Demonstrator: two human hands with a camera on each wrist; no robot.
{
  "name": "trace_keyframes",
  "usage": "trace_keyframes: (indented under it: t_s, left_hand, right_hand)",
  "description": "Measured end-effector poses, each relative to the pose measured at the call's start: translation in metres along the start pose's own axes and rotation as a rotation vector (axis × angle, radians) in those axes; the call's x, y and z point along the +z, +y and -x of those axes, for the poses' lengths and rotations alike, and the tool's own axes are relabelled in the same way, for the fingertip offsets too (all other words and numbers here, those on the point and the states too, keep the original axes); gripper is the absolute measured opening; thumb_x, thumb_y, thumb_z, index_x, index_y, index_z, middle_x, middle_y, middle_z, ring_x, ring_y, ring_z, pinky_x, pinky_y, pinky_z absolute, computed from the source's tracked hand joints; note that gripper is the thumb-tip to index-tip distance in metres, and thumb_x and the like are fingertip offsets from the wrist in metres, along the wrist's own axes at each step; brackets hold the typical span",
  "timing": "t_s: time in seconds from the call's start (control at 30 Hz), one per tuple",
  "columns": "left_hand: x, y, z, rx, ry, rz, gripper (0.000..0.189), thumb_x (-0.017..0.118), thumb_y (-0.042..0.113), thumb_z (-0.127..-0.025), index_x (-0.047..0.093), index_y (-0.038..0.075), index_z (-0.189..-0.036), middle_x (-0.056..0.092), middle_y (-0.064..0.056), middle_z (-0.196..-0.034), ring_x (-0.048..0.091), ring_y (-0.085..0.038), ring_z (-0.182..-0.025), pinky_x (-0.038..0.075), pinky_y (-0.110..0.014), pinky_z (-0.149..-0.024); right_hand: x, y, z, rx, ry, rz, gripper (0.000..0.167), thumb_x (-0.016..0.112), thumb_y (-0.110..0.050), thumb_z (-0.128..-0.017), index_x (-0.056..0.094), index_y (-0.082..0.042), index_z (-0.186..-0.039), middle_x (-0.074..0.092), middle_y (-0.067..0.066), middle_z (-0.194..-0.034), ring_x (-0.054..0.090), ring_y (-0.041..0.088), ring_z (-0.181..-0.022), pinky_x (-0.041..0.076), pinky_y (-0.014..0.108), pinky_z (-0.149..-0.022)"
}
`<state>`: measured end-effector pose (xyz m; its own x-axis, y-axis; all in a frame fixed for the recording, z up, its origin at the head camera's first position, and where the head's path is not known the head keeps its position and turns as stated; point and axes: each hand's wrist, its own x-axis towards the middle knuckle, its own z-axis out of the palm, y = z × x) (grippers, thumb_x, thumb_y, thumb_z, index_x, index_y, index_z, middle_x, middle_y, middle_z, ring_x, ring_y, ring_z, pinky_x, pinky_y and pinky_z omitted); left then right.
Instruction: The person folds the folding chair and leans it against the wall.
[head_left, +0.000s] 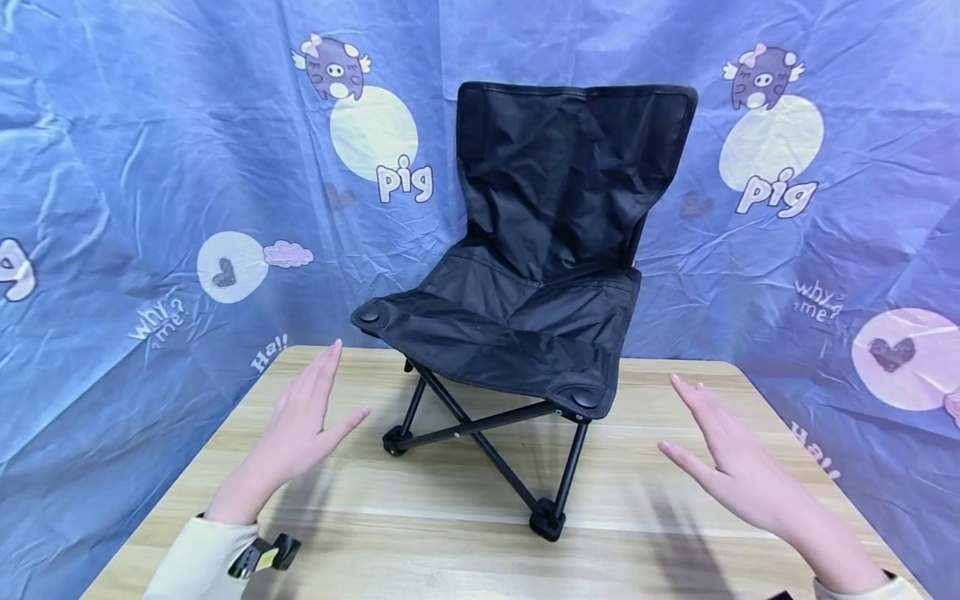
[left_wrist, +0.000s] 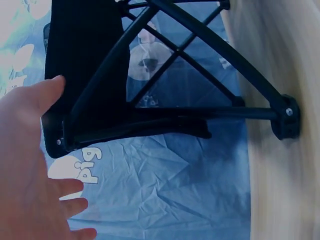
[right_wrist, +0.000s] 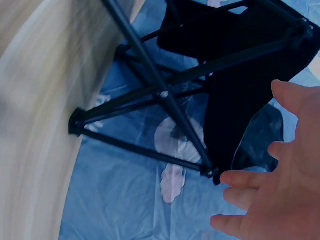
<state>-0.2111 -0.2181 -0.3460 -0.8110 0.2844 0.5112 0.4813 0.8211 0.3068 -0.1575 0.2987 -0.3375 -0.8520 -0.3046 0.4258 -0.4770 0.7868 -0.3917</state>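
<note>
A black folding chair (head_left: 540, 308) stands unfolded on the wooden table, its fabric seat and backrest spread over crossed metal legs (head_left: 465, 427). To its left, my left hand (head_left: 300, 421) hovers with straight fingers and the thumb apart, holding nothing. On the other side my right hand (head_left: 731, 458) is held up the same way, palm toward the chair. In the left wrist view the left hand (left_wrist: 25, 160) overlaps a seat corner. The right wrist view shows the right hand (right_wrist: 280, 175) beside the dark fabric and the leg frame (right_wrist: 165, 95). Part of the rear legs is hidden behind the seat.
The wooden table (head_left: 442, 542) carries the chair, and its back edge meets a blue curtain (head_left: 187, 125) printed with pigs and lettering. The curtain also hangs along both sides. A strapped black device (head_left: 262, 557) sits on my left wrist.
</note>
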Motion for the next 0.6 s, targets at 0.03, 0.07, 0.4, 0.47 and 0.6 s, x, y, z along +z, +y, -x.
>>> trace_keyframes:
  t_s: [0.03, 0.07, 0.4, 0.47, 0.6]
  left_hand:
    - [0.0, 0.001, -0.002, -0.003, 0.008, 0.02, 0.089, 0.064, 0.036, -0.095, 0.009, 0.008, -0.16, 0.027, -0.027, -0.157, 0.027, -0.048, -0.141, 0.024, -0.07, -0.108]
    - [-0.001, 0.001, -0.004, -0.01, 0.013, 0.044, 0.089, 0.063, 0.034, -0.096, 0.007, 0.009, -0.16, 0.027, -0.027, -0.157, 0.027, -0.048, -0.141, 0.025, -0.069, -0.108]
    - [0.008, 0.001, -0.024, -0.079, 0.078, 0.257, 0.082, 0.058, 0.028, -0.101, 0.004, 0.012, -0.161, 0.037, -0.026, -0.151, 0.038, -0.044, -0.136, 0.03, -0.065, -0.108]
    - [0.01, 0.001, -0.028, -0.077, 0.085, 0.315, 0.081, 0.057, 0.026, -0.101, 0.003, 0.012, -0.161, 0.04, -0.027, -0.148, 0.042, -0.045, -0.133, 0.033, -0.064, -0.106]
    - [0.014, 0.001, -0.037, -0.059, 0.09, 0.448, 0.079, 0.055, 0.017, -0.102, 0.003, 0.009, -0.16, 0.046, -0.03, -0.141, 0.05, -0.048, -0.125, 0.04, -0.063, -0.102]
  right_hand:
    - [0.0, -0.003, -0.001, 0.006, -0.001, -0.018, 0.081, 0.066, -0.023, -0.097, 0.016, -0.02, -0.16, 0.028, 0.023, -0.158, 0.02, 0.049, -0.144, 0.01, 0.055, -0.12]
    - [0.0, -0.007, -0.002, 0.007, 0.001, -0.035, 0.081, 0.066, -0.022, -0.097, 0.016, -0.021, -0.16, 0.029, 0.023, -0.157, 0.023, 0.049, -0.142, 0.015, 0.058, -0.118]
    - [0.01, -0.03, -0.011, -0.039, 0.029, -0.192, 0.073, 0.06, -0.011, -0.099, 0.02, -0.023, -0.159, 0.051, 0.019, -0.141, 0.045, 0.015, -0.132, 0.03, 0.01, -0.106]
    - [0.013, -0.033, -0.013, -0.066, 0.038, -0.244, 0.072, 0.059, -0.006, -0.099, 0.022, -0.021, -0.159, 0.053, 0.018, -0.138, 0.045, 0.001, -0.128, 0.028, 0.003, -0.101]
    - [0.019, -0.038, -0.015, -0.098, 0.043, -0.36, 0.069, 0.055, 0.002, -0.099, 0.026, -0.018, -0.158, 0.055, 0.02, -0.134, 0.049, -0.006, -0.12, 0.036, 0.007, -0.099]
